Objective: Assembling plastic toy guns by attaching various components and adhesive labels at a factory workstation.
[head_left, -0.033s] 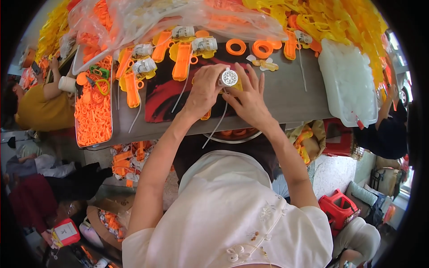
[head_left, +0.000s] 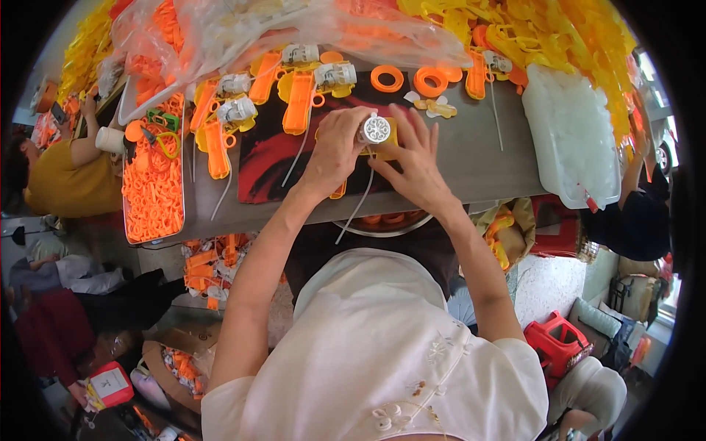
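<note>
Over the near part of the table, both hands are around a half-built toy bubble gun with a yellow shell. Its round white nozzle (head_left: 376, 128), pierced with holes, faces up, and a thin pale tube (head_left: 358, 207) hangs from it past the table edge. My left hand (head_left: 338, 143) is closed around the left side. My right hand (head_left: 416, 154) holds the right side by the yellow shell (head_left: 387, 145), its outer fingers raised and thumb lower down. Its grip is partly hidden. Left of the hands, an orange-handled gun assembly (head_left: 298, 103) lies on a dark red-and-black mat (head_left: 257, 176).
Several more gun assemblies (head_left: 217, 147) lie left and back. Orange rings (head_left: 387, 79) sit behind my hands. At left stands a tray of small orange parts (head_left: 153, 195) with yellow-handled scissors (head_left: 169, 143); at right, a white tub (head_left: 570, 140). Plastic bags and yellow parts (head_left: 566, 37) fill the back.
My right thumb and fingers have shifted slightly on the shell, the thumb now farther from the nozzle. The hanging tube has swung a little to the right.
</note>
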`<state>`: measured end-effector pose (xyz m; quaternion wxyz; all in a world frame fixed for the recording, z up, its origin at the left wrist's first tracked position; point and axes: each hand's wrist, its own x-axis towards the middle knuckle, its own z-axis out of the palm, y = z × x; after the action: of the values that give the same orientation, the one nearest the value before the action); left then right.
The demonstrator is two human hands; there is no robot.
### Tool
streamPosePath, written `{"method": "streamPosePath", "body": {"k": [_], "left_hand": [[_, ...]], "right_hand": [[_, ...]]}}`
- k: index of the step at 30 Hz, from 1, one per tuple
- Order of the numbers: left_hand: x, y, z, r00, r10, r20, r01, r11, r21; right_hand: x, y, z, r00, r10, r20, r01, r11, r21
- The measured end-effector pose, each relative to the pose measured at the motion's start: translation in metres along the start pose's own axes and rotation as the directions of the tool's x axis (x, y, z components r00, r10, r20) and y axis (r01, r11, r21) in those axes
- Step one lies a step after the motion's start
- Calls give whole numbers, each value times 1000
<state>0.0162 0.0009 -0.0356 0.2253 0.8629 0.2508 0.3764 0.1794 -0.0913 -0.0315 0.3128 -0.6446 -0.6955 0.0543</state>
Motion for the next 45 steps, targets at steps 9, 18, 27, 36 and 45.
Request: {"method": "streamPosePath", "body": {"k": [9,18,27,36,45], "left_hand": [[0,-4,-5,997,-60,40,61,998,-9],[21,4,-39,996,-7,90,17,994,-110],[16,6,-37,995,-36,93,48,990,-136],[38,10,-49,943,-22,331,109,964,-245],[58,21,-49,885,8,466,89,979,-186]], "right_hand": [[16,13,-27,986,-33,161,10,990,139],[25,-3,-28,994,25,102,-84,769,634],[15,-12,-19,983,124,132,-181,667,722],[12,3,-24,967,129,220,-254,564,786],[12,9,-25,959,143,246,-284,536,795]]}}
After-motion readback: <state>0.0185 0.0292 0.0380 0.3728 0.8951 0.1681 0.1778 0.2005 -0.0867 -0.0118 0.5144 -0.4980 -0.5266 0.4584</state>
